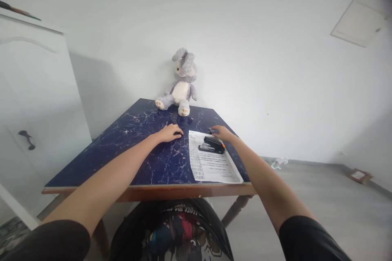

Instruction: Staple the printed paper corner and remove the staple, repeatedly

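My left hand (pixel 171 133) rests on the dark blue marbled table (pixel 122 138), left of a printed sheet of paper (pixel 214 168). Its fingers are bent, the thumb apart from them, and nothing shows in its grasp. On the upper part of the sheet lies a black stapler (pixel 213 144) with an orange spot at its right end. My right hand (pixel 222 133) lies by the sheet's upper right edge, just beyond the stapler, thumb and fingers apart. A small dark patch shows at its fingertips; whether that is an object or shadow is unclear.
A grey plush rabbit (pixel 181 89) sits at the table's far edge against the white wall. To the left stands a white cabinet (pixel 36 89) with a dark handle. On the floor at right are a crumpled clear plastic item (pixel 279 163) and a brown box (pixel 360 176).
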`<control>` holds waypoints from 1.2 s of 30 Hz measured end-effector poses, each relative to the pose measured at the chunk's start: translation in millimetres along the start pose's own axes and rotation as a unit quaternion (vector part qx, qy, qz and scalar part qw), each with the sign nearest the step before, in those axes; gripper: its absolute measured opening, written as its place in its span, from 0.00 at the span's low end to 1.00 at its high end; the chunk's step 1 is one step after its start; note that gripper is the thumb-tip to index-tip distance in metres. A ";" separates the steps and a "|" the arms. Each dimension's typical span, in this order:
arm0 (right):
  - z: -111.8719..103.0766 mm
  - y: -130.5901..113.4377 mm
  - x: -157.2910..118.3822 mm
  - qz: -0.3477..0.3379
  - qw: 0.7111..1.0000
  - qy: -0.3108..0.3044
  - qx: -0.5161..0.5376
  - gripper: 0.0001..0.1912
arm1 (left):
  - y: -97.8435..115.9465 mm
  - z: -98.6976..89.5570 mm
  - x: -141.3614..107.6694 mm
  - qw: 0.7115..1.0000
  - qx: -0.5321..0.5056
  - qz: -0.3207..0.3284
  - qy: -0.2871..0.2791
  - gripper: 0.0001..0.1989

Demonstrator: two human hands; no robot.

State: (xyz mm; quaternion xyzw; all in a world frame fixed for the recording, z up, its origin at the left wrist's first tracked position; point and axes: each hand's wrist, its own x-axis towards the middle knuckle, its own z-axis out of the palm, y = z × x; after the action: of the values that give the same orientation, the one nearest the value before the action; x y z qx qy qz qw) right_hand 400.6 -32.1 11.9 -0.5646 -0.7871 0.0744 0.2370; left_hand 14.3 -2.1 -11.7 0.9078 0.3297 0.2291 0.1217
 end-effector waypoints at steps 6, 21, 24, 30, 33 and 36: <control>14.2 10.1 20.5 -0.027 0.997 -0.049 -0.049 0.19 | 4.8 1.4 -0.6 1.000 -0.013 -0.014 0.002 0.10; -13.0 -33.7 -3.3 0.025 0.996 -0.032 0.085 0.27 | 48.1 18.2 0.2 0.991 -0.008 0.100 -0.088 0.23; -23.7 -70.3 -26.6 -0.079 0.972 -0.170 0.140 0.29 | 52.6 19.9 0.7 0.993 0.009 0.080 -0.085 0.20; 7.2 -135.9 -35.8 -0.130 0.978 -0.160 -0.003 0.15 | 57.2 20.7 1.1 0.994 0.066 -0.081 0.006 0.18; 20.8 -153.3 -28.1 -0.134 0.982 -0.129 -0.013 0.13 | 55.9 21.3 3.8 0.982 0.090 -0.160 0.042 0.25; 7.9 -151.2 -23.6 -0.119 0.988 -0.095 -0.007 0.14 | 48.0 20.1 7.4 0.985 0.062 -0.154 0.047 0.20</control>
State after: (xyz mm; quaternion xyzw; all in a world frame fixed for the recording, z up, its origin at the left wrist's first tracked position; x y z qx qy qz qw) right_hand 273.8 -105.8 56.3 -0.4595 -0.8679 0.0930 0.1643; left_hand 55.4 -34.8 -8.8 0.8401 0.4846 0.2289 0.0838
